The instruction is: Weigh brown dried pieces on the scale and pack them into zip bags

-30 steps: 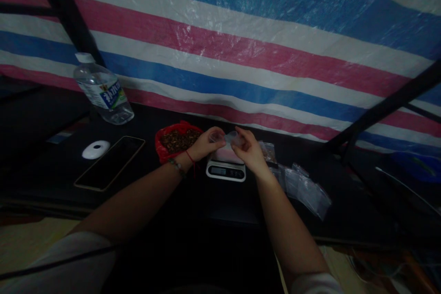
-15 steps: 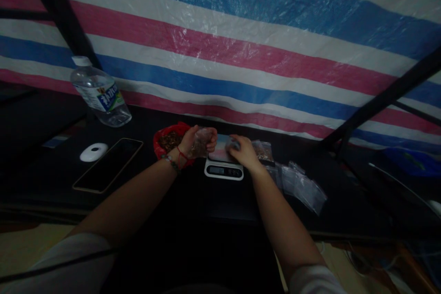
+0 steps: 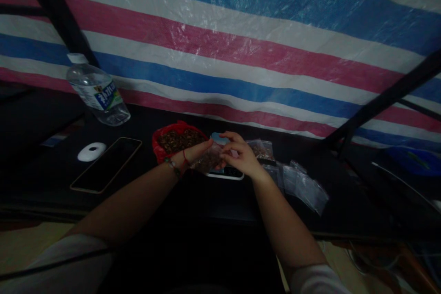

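Observation:
My left hand [image 3: 197,152] is closed around a small clear plastic bag [image 3: 206,161] that has brown bits inside. From the other side my right hand [image 3: 243,155] pinches the bag's upper edge, its fingers meeting those of the left. Beneath both hands lies a small digital scale [image 3: 234,176], mostly covered by them; its front edge and part of its display show. Just left of the scale sits a red plastic bag [image 3: 157,152], open and full of brown dried pieces [image 3: 179,140].
Filled clear bags [image 3: 262,150] and several flat empty bags [image 3: 306,188] lie on the right. To the left are a phone [image 3: 106,165], a white oval case [image 3: 91,151] and a clear plastic bottle [image 3: 99,92]. A striped plastic sheet [image 3: 220,59] hangs behind the black table [image 3: 206,206].
My right hand has come left and down from over the scale to the bag's edge. My left hand has shifted slightly, turning the bag over the scale's front, and more of the red bag shows.

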Motion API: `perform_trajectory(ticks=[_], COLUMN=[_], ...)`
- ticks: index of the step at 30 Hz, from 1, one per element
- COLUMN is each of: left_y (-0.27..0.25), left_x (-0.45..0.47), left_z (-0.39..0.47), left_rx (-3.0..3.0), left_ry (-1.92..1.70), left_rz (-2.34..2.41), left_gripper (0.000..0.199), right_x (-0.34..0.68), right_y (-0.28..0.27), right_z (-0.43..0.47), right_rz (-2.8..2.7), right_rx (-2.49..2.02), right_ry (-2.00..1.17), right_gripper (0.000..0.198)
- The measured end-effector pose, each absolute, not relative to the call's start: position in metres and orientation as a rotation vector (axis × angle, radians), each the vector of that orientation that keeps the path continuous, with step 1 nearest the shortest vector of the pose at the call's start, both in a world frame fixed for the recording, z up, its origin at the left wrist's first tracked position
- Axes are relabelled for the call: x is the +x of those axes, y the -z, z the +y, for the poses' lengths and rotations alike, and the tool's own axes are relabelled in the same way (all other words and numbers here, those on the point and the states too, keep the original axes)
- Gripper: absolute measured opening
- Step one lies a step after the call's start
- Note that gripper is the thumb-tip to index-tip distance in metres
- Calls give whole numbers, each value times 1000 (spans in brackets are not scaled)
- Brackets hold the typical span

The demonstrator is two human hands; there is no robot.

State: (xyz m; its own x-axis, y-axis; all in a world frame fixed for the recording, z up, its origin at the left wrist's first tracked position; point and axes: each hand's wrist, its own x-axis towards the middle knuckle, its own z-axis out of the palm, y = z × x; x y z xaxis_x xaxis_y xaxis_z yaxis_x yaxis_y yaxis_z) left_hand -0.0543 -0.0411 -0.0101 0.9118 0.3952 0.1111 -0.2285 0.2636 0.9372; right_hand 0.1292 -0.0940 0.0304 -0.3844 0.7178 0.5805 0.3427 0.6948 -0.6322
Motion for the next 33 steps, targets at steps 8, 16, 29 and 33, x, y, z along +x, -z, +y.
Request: perform_trajectory(ticks=[8,16,29,33], left_y=[-2,0,-7,-4], left_x=[-47,-41,-39,-39], left_z=[-44,-39,-43,-42], left_rx=[1205,1408,1605,1592], left_ry=[-627,-881,-754,-763], left_rz=[319,590,688,649], left_gripper=[49,37,33,37], right_x=[146,145,143,143], right_y=[-34,-22,-16,-14], right_z=[-85,-74,-73,-73], right_rz=[-1561,-1276,-1322,-1321], right_rx=[-853,-928,-1056,-1069], right_ry=[-429,-711,-754,-727], right_gripper=[13,35,20,20])
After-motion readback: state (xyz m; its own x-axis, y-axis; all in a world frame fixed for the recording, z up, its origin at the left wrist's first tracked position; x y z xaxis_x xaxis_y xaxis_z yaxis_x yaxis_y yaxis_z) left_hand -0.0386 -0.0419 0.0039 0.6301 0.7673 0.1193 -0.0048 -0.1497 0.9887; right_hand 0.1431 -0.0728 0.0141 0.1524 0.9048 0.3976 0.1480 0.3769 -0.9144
